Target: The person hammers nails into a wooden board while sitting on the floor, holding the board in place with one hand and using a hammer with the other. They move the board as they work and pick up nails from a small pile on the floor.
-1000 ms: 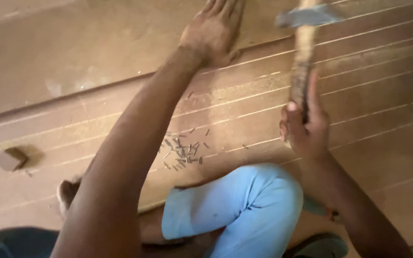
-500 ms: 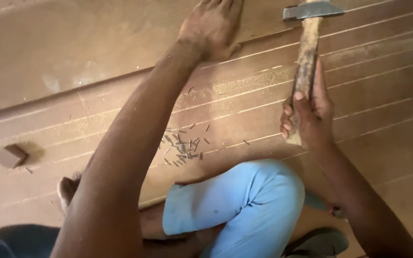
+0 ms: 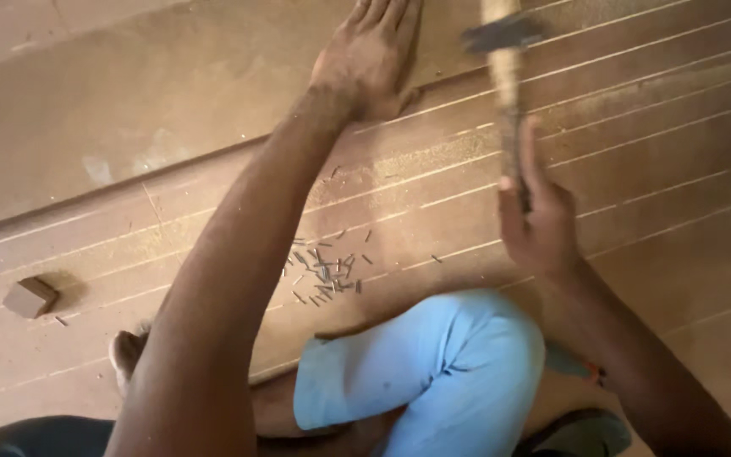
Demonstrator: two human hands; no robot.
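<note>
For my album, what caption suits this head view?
Left hand flat on grooved boards, right hand holding a hammer.

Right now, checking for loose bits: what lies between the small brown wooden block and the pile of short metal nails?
Bare grooved wooden board, head view.

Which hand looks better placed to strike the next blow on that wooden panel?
The right hand: it grips the hammer. The left hand lies flat on the wooden panel.
</note>
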